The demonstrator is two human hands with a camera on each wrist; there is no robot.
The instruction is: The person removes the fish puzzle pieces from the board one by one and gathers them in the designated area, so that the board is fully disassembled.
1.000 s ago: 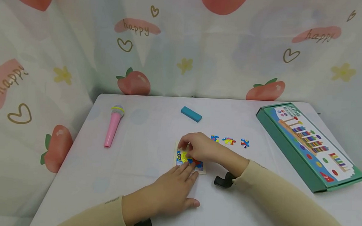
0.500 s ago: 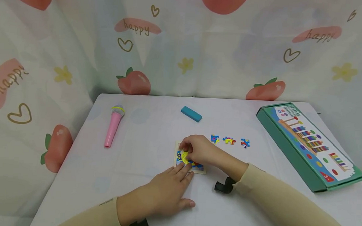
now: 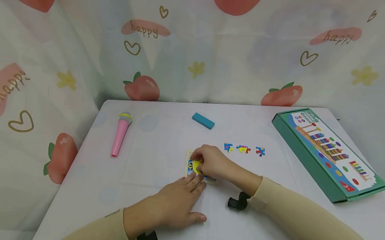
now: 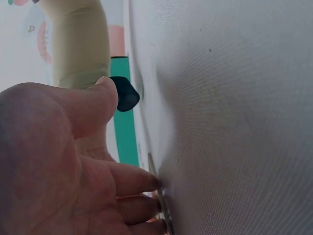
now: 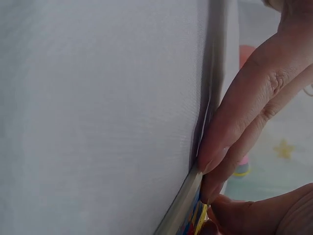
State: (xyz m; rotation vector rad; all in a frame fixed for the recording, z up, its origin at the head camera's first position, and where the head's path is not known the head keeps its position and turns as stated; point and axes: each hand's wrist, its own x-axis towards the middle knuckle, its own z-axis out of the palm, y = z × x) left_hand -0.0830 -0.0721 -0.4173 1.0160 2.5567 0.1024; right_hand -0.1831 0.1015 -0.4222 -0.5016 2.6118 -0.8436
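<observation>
A small jigsaw board (image 3: 188, 155) with a pale frame lies on the white table, partly hidden under both hands. My left hand (image 3: 176, 203) lies palm down with straight fingers, its fingertips on the board's near edge. Over the board, my right hand (image 3: 214, 162) bends its fingers and pinches a yellow puzzle piece (image 3: 195, 166), mostly covered by the hand. In the right wrist view, the thumb (image 5: 259, 213) is at the yellow piece and a fingertip (image 5: 213, 159) meets the frame (image 5: 183, 203). Three loose puzzle pieces (image 3: 243, 149) lie in a row beyond the right hand.
A blue block (image 3: 203, 121) lies behind the board. The pink toy microphone (image 3: 120, 134) is at the left, and a large green box (image 3: 329, 154) occupies the right side. Patterned cloth (image 3: 195, 45) hangs behind the table. Both wrists carry black mounts (image 3: 238, 201).
My left hand has slipped slightly left and toward me. The right hand has shifted a little nearer and right, and the red patch seen on the board is now covered.
</observation>
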